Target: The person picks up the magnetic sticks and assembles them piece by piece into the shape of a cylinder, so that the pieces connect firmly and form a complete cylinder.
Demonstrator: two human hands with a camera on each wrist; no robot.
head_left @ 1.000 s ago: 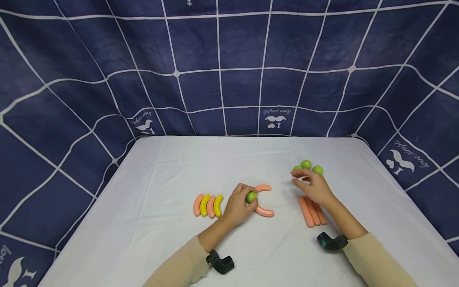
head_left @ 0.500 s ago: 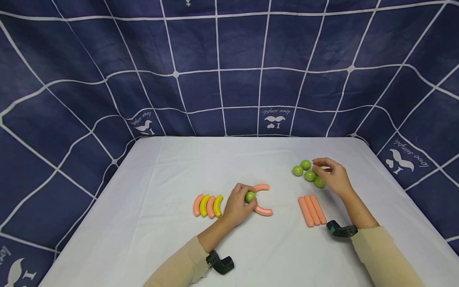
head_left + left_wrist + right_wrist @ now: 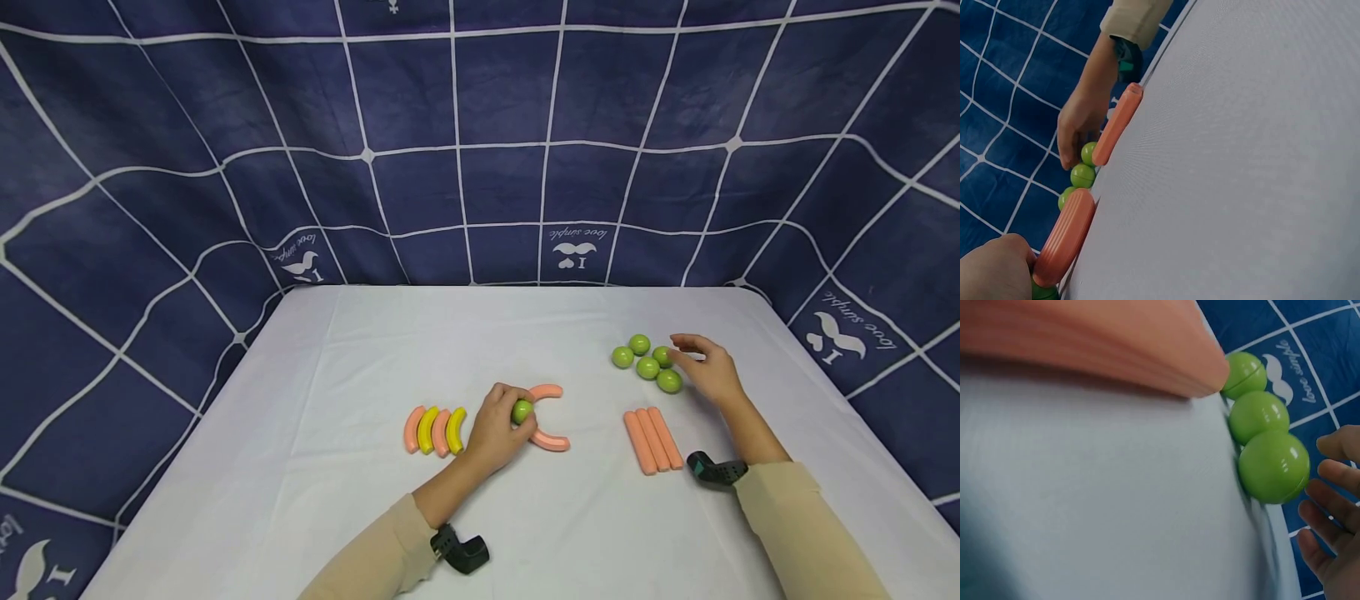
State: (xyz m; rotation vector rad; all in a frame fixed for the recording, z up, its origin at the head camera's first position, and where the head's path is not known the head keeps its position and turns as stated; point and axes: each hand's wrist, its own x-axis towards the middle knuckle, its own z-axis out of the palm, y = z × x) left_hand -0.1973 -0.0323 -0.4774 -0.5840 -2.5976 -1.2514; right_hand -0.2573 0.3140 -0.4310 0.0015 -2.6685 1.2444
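In the head view my left hand [image 3: 501,427] holds a green ball [image 3: 522,411] between its curled fingers and thumb. Two curved orange pieces [image 3: 553,443] lie just right of that hand, bowed toward the ball. At the right, my right hand [image 3: 708,371] hovers beside a cluster of several green balls [image 3: 647,367], its fingers loosely bent and holding nothing. The right wrist view has the fingers [image 3: 1329,509] spread next to the nearest ball [image 3: 1274,467]; whether a fingertip touches a ball I cannot tell. The left wrist view shows my left hand [image 3: 997,269] against a curved orange piece [image 3: 1065,237].
Left of my left hand, a row of curved pieces alternates orange and yellow [image 3: 426,430]. Three straight orange sticks [image 3: 654,441] lie side by side in front of the green balls. A white cloth [image 3: 360,350] covers the table, and a dark blue gridded curtain [image 3: 502,183] hangs around it.
My right hand has moved right from over the green balls to their right side, uncovering them. The left hand has stayed in place with its ball.
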